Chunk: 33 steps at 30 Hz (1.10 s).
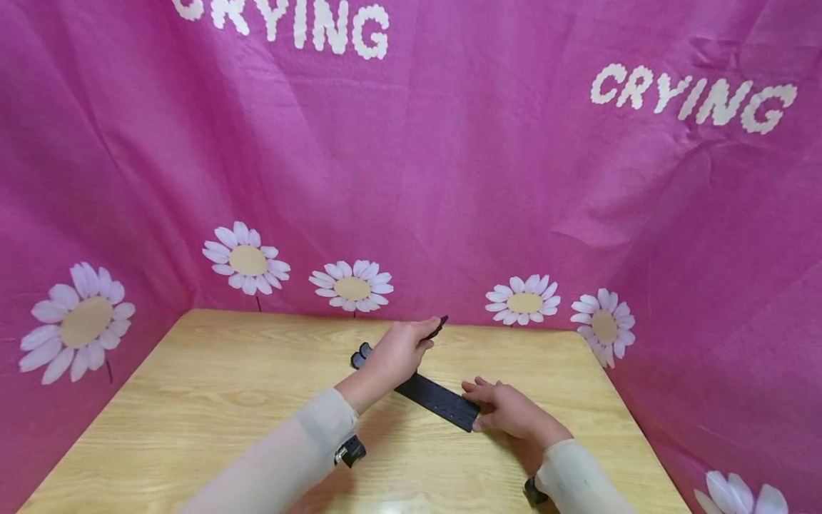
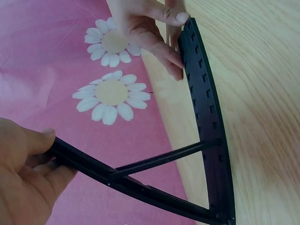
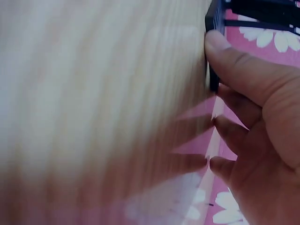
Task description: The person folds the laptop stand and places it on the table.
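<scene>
A black folding stand (image 1: 439, 402) is opened on the table, its long base lying slantwise. In the left wrist view, two rows of notches run along the base (image 2: 204, 89). A thin strut (image 2: 161, 160) joins it to the raised arm (image 2: 136, 187). My left hand (image 1: 393, 355) pinches the free end of that arm between thumb and fingers, above the base. My right hand (image 1: 511, 410) holds the base's right end, thumb (image 3: 219, 41) on its near edge and the other fingers spread. Two rounded lips (image 1: 361, 355) show at the stand's far left end.
The wooden table (image 1: 257, 400) reaches back to a pink cloth (image 1: 449, 178) printed with daisies and lettering, which hangs behind and on both sides. A small black device (image 1: 349, 452) is strapped at the left wrist, another (image 1: 534, 492) at the right.
</scene>
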Each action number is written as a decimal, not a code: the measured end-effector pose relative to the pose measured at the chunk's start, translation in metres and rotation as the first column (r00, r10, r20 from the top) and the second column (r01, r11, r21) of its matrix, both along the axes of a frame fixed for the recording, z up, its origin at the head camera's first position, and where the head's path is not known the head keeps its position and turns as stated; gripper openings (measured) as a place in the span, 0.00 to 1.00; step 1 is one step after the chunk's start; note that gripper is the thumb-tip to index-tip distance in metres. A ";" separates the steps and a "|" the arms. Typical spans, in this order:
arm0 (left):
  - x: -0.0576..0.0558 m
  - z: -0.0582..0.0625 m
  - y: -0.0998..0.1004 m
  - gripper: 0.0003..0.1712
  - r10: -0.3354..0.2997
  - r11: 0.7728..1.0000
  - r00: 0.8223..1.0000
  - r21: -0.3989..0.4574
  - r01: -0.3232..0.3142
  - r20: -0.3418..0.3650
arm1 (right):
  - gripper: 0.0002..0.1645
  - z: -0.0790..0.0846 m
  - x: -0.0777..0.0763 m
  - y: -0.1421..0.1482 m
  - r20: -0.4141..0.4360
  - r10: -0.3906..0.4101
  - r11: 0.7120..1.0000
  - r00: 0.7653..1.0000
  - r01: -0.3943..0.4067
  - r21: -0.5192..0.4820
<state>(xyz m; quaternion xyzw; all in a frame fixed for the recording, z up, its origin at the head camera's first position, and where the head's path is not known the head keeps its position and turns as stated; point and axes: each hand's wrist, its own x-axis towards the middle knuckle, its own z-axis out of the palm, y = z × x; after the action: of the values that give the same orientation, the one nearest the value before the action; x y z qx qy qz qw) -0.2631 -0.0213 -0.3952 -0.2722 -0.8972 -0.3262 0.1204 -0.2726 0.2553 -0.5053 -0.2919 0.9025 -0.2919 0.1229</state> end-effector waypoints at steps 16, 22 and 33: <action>-0.010 -0.002 -0.008 0.28 -0.021 0.998 0.998 0.059 0.017 0.064 | 0.37 -0.001 0.005 -0.009 -0.037 0.074 0.997 0.997 -0.074 0.002; -0.013 -0.006 -0.009 0.27 -0.052 0.996 0.996 0.080 0.046 0.076 | 0.37 0.001 0.011 -0.016 -0.017 0.065 0.998 0.998 -0.065 0.002; -0.015 -0.007 -0.013 0.25 -0.044 0.990 0.996 0.135 0.033 0.079 | 0.32 0.004 0.007 -0.015 -0.001 0.106 0.994 0.994 -0.106 -0.020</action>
<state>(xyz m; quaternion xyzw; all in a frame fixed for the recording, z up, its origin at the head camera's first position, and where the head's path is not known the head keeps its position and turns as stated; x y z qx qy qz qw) -0.2784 -0.0347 -0.4026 -0.2674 -0.8721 -0.3986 0.0954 -0.2653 0.2399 -0.5011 -0.3407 0.8827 -0.2939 0.1353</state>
